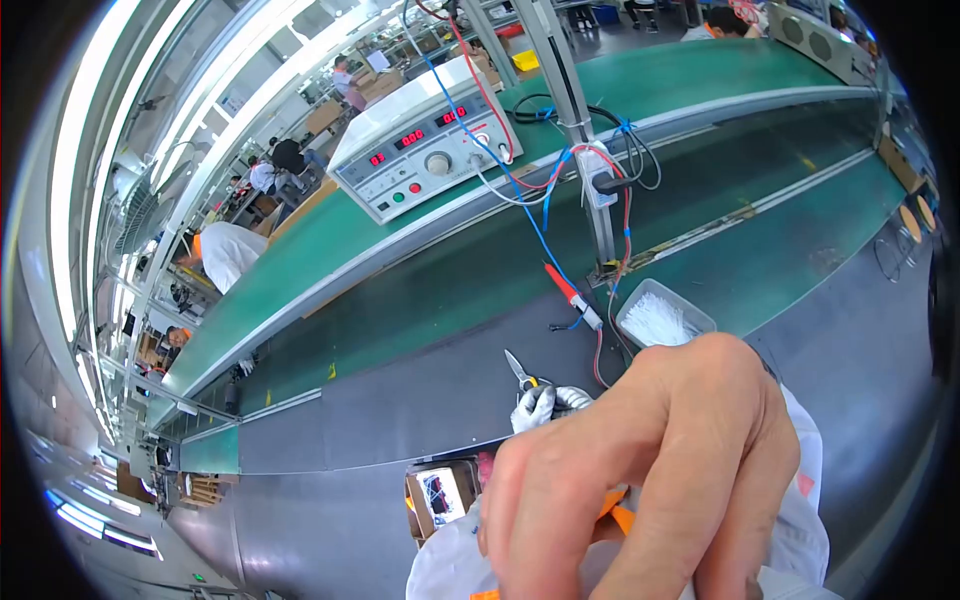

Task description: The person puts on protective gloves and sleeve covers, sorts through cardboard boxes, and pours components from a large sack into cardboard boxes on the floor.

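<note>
Hand [640, 430], bare and apparently the right, half-curls close before the lens; its fingertips are hidden, any grip cannot be told, and no left hand can be made out. The step looks like a pause, the next move calling for this hand to clear the view. Beyond it, snips [522, 374] touch white gloves [535, 408], then come a tray [683, 300] and lit instrument [420, 150].

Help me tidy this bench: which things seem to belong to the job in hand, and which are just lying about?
Probably for the job:
bench instrument, displays lit
red probe
white strips in a tub
scissors

Seemingly just lying about:
grey unit with round grilles
brown cardboard, far right
</note>
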